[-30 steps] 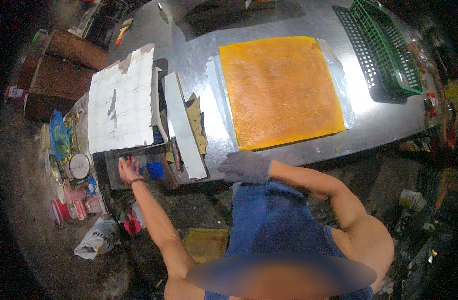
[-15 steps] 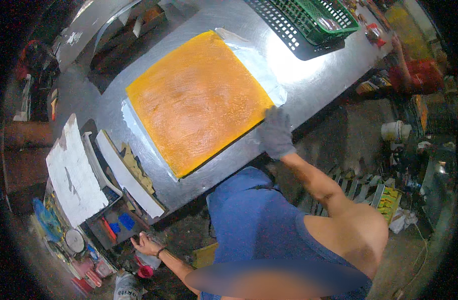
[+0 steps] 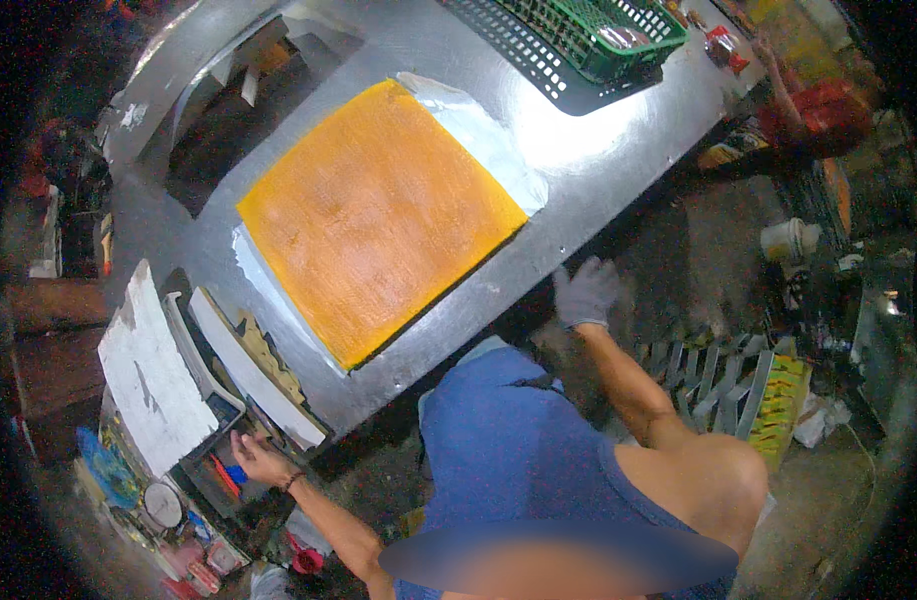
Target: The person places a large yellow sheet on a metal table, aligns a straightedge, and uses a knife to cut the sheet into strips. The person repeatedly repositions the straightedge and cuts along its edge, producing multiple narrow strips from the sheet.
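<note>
A square orange-yellow slab (image 3: 383,230) with a glossy top lies on white sheeting (image 3: 493,160) on the metal table. My right hand (image 3: 587,291), in a grey glove, hovers just off the table's near edge, past the slab's right corner. Its fingers are apart and hold nothing. On the left, my bare left hand (image 3: 262,462) reaches over a small dark tray (image 3: 200,476), close to blue and red items (image 3: 228,474) partly covered by the hand. Its fingers are stretched out, with no held object showing.
White boards (image 3: 158,375) and a curved white-edged strip (image 3: 248,370) stand by the table's left end. A green crate (image 3: 618,45) sits at the far right. Another person's red sleeve (image 3: 828,115) shows beyond it. Metal lattice (image 3: 703,375) is at my right.
My right hand has left the slab's right corner and moved back off the table edge. My left hand has moved forward and left, over the tray. The whole view has shifted a little.
</note>
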Action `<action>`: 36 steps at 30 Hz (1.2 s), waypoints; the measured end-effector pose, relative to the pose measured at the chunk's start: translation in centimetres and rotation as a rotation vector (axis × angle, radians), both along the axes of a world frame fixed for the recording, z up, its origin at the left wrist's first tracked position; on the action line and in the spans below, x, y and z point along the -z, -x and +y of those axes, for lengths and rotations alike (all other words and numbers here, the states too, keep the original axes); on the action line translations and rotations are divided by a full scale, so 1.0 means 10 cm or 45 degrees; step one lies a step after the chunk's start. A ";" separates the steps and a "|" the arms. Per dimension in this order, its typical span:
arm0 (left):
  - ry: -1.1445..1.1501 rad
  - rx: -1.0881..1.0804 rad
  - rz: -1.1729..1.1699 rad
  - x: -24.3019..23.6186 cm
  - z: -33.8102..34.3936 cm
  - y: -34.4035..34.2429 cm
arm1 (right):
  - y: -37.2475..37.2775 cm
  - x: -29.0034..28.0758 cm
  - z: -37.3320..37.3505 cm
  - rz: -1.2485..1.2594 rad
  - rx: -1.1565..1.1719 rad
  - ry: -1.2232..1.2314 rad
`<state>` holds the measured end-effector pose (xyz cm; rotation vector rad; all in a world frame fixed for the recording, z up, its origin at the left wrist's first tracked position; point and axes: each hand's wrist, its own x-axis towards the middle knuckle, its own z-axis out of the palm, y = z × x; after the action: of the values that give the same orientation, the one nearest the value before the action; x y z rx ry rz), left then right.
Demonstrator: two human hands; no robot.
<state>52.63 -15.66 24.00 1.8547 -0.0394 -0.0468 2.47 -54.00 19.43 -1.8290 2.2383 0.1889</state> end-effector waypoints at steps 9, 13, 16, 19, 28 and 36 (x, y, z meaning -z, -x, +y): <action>-0.275 -0.083 -0.107 0.04 0.09 0.56 | -0.16 0.23 -0.79 -2.148 1.041 -0.112; -0.521 -0.213 0.118 -0.07 0.31 0.61 | -0.31 -0.34 -1.01 -2.039 0.817 0.014; -0.370 -0.152 -0.136 -0.04 0.44 0.65 | -0.55 -0.67 -0.96 -2.063 0.784 0.143; -0.545 -0.198 0.028 -0.01 0.52 0.61 | -1.12 -0.84 -0.75 -1.808 -0.083 0.338; -0.614 0.194 -0.035 0.15 0.52 0.12 | -3.60 -0.48 1.54 -0.786 -1.565 -0.788; -0.688 0.466 0.049 0.29 0.56 -0.17 | -3.83 -0.07 2.57 -1.049 -0.972 -0.860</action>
<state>54.36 -10.02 21.09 2.3627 -0.3701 -0.3794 40.76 -28.26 20.15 -1.7775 0.7494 0.2244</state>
